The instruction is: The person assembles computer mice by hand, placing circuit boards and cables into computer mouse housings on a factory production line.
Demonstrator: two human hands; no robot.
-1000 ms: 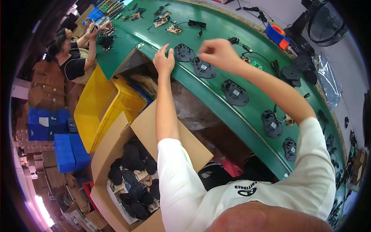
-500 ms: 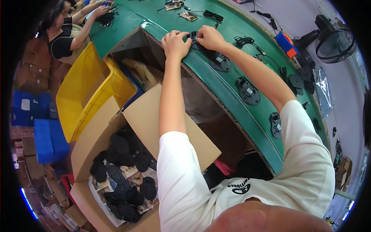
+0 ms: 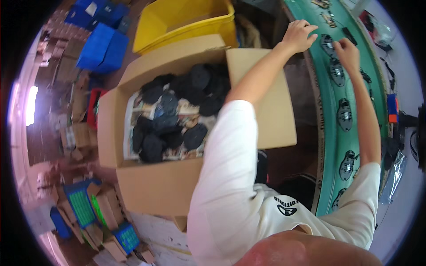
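Black computer mouse bases lie in a row along the green worktop. At the far end, one mouse base sits between my two hands. My left hand is just left of it over the worktop's edge, fingers stretched and thumb apart, holding nothing. On its right side, my right hand has its fingers curled and pinched close to the base; whatever they hold is too small to make out. A second mouse base lies just nearer, then a third mouse base and a fourth mouse base.
An open cardboard box left of me holds several black rounded parts on printed paper. Behind it stands a yellow bin. Blue crates are at the far left. Small circuit boards and coiled cables lie along the worktop.
The view has swung left, so the box and worktop appear shifted and turned. My left hand has come off the mouse base and opened; my right hand stays beside it.
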